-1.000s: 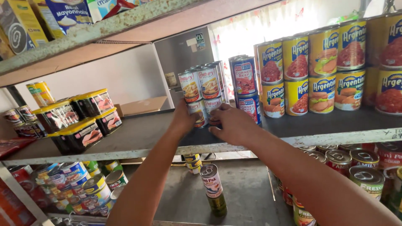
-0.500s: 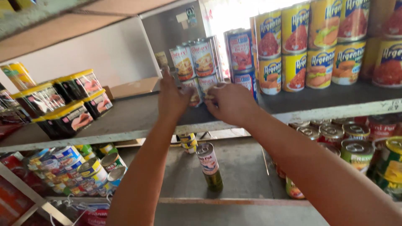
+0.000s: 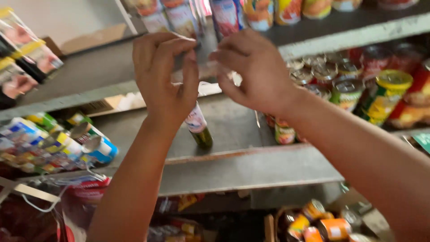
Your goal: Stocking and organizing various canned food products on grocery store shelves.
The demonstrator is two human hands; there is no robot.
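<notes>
The left hand (image 3: 165,76) is raised in front of the upper shelf (image 3: 89,85), with the back of the hand toward the camera. Its fingers are curled and the fingertips are pinched together at the top, near something thin and clear; the picture is blurred there, so I cannot tell what it is, or if the hand really grips it. The right hand (image 3: 253,69) is just beside it on the right, also with bent fingers that point toward the left hand. The fingertips of the two hands are very near each other, but I cannot tell if they touch.

Behind the hands, at the far edge of the upper shelf, stand round metal cans (image 3: 226,15) with glossy red and white paper labels. The shelf itself is a flat grey board with a worn, pale front edge.

Below the left hand, on the middle shelf (image 3: 233,130), a small glass bottle (image 3: 198,130) stands upright. It is dark green at the bottom and has a white label.

To the right on the middle shelf, many short cans (image 3: 347,89) stand close together, with shiny ring-pull lids. To the left lie soft, colourful packets (image 3: 58,141) in a loose heap. On the far left of the upper shelf are dark boxes (image 3: 27,58) with yellow lids.
</notes>
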